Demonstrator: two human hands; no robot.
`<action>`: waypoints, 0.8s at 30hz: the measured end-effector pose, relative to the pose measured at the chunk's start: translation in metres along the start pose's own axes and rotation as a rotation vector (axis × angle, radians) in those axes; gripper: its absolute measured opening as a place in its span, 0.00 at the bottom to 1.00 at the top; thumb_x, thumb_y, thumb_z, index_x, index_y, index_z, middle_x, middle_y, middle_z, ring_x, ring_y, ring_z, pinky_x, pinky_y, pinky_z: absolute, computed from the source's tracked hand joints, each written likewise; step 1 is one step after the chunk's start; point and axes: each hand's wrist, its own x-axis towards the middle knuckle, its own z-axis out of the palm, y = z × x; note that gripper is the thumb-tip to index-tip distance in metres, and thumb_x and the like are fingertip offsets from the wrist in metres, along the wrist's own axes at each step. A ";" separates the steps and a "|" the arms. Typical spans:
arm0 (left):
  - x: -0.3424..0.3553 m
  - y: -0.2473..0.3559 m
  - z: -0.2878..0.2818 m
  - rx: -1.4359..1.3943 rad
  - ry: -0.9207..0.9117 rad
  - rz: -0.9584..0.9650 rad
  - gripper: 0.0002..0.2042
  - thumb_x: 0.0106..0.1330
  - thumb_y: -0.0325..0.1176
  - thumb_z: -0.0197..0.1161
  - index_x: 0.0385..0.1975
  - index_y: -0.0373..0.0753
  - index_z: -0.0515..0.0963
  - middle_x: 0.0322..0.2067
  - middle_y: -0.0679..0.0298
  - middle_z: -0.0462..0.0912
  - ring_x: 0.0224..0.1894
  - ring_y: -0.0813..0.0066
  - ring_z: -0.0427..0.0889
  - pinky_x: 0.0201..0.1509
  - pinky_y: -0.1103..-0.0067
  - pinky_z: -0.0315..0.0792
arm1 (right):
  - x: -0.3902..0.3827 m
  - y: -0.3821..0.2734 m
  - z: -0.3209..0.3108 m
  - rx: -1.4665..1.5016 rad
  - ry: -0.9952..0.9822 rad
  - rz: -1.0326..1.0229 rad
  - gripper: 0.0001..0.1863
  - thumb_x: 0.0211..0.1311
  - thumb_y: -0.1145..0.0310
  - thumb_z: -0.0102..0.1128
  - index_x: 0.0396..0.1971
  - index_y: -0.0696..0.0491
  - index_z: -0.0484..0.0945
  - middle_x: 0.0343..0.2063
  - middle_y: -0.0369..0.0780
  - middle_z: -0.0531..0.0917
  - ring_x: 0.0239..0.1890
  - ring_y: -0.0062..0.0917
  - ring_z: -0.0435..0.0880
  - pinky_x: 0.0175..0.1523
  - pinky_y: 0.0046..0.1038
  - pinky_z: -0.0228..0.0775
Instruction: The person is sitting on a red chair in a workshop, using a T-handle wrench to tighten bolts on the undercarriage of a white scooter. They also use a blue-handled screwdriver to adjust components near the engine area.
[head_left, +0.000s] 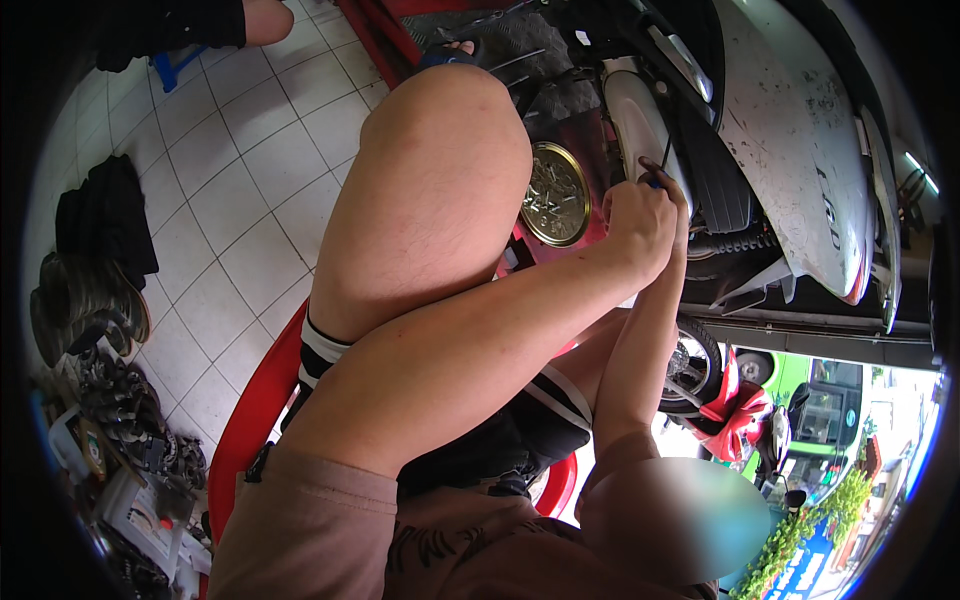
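My left hand (pixel 637 222) is closed, its fingers curled beside the lower bodywork of a silver and black motorbike (pixel 790 140). Just behind it, partly covered, my right hand (pixel 678 205) grips what looks like a screwdriver (pixel 656 183). A bit of its blue handle shows, with a thin dark shaft pointing away from me. The pale, rounded cover (pixel 637 115) of the motorbike lies right by the fingers. Whatever the left fingers hold is hidden. Left of my hands sits a round gold-rimmed tin (pixel 556 235) with many small metal screws or bolts in it.
My bare knee (pixel 440 130) rises left of the tin, and a red chair (pixel 240 440) is beneath me. Dark parts (pixel 85 310) are piled on the tiled floor (pixel 225 190) at far left. Another person's leg (pixel 267 20) shows top left. A red motorbike (pixel 735 410) stands lower right.
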 end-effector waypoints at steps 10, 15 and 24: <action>0.003 -0.002 0.006 -0.005 0.044 0.017 0.05 0.54 0.31 0.62 0.29 0.43 0.83 0.31 0.65 0.85 0.36 0.74 0.84 0.34 0.80 0.73 | 0.008 0.003 -0.005 0.117 -0.008 0.063 0.16 0.64 0.65 0.47 0.45 0.56 0.78 0.25 0.33 0.77 0.29 0.18 0.74 0.38 0.20 0.66; 0.005 -0.001 0.008 -0.027 0.042 0.004 0.05 0.54 0.31 0.62 0.28 0.43 0.83 0.30 0.65 0.85 0.35 0.74 0.84 0.34 0.80 0.73 | 0.006 0.000 -0.001 0.161 -0.007 0.087 0.16 0.64 0.66 0.47 0.45 0.56 0.77 0.25 0.33 0.77 0.29 0.18 0.74 0.38 0.19 0.66; 0.003 -0.004 0.002 -0.058 0.071 -0.006 0.05 0.53 0.32 0.62 0.26 0.41 0.83 0.29 0.63 0.85 0.35 0.71 0.85 0.34 0.78 0.75 | 0.005 0.001 0.005 -0.035 0.031 -0.046 0.17 0.67 0.63 0.48 0.47 0.57 0.77 0.26 0.34 0.77 0.29 0.19 0.75 0.39 0.20 0.67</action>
